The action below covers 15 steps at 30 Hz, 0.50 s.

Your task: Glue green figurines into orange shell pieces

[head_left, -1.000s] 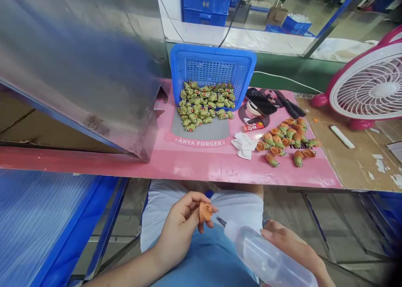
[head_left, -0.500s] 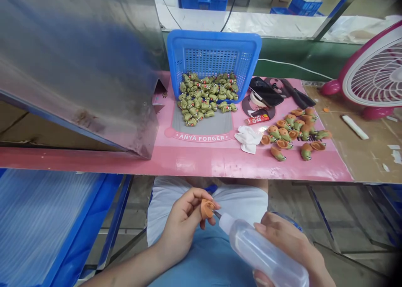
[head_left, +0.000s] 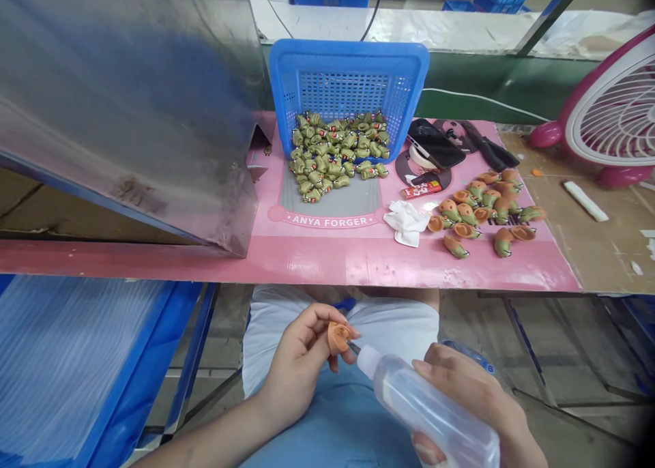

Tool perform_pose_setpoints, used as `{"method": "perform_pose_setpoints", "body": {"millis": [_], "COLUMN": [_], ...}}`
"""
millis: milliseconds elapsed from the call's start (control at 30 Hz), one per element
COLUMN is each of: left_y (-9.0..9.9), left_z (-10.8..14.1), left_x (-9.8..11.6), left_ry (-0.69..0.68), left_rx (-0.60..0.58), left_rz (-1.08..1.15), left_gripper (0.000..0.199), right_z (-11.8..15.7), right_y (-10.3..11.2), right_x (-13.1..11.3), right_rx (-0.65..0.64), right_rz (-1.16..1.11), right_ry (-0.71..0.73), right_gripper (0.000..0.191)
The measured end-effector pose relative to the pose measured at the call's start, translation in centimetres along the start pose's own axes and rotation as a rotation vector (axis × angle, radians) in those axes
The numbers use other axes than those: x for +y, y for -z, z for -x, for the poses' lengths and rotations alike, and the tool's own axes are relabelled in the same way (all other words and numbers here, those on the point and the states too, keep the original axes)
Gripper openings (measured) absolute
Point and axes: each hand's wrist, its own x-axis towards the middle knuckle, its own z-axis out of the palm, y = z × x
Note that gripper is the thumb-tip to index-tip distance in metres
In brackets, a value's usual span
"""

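Between the thumb and fingers of my left hand (head_left: 299, 359) is a small orange hollow cup-shaped piece (head_left: 338, 338), its opening turned to the right. My right hand (head_left: 471, 393) is wrapped round a translucent squeeze bottle (head_left: 434, 406) with a white cap and a thin dark nozzle (head_left: 354, 348). The nozzle's tip is at the opening of the orange piece; whether it touches cannot be made out. Both hands are over the lap, below the table's front edge. On the table to the right lie several orange-and-green pieces (head_left: 465, 214), some joined and some showing hollow orange openings.
A blue basket (head_left: 348, 50) lies tipped toward me, with green pieces (head_left: 327, 154) spilling out. Nearby are a white cloth (head_left: 406, 224), a red packet (head_left: 421, 189), a black phone-like object (head_left: 440, 147) and a pink fan (head_left: 608, 106). A metal box (head_left: 127, 99) blocks the left side.
The view has shifted slightly, so the table things sit a little higher and wider. Both hands keep the same hold, and the nozzle stays at the orange piece.
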Motion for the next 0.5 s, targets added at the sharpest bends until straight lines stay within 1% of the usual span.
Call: {"method": "perform_pose_setpoints", "body": {"millis": [67,200,233,333,500], "left_y": [0.02,0.04,0.04,0.03,-0.04], "left_z": [0.03,0.01,0.01,0.04,0.14], "left_x": [-0.02,-0.08,-0.09,-0.04,0.13], "left_ry": [-0.006,-0.009,-0.010,-0.006,0.002], "left_rx": [0.001,0.003,0.001,-0.004,-0.012], "left_rz": [0.005,0.013,0.012,0.005,0.003], "left_gripper": [0.005,0.004,0.003,0.003,0.002], "right_z": [0.21,0.50,0.50,0.35,0.13], "right_y": [-0.12,-0.47,-0.53,-0.63,-0.79], "right_x": [-0.03,0.00,0.04,0.21,0.29], "right_rx": [0.030,0.162,0.171,0.142,0.159], "right_rz": [-0.058,-0.070,-0.068,-0.050,-0.008], "right_ry": [-0.019,0.003,0.014,0.021,0.018], "right_gripper": [0.028,0.031,0.032,0.033,0.033]}}
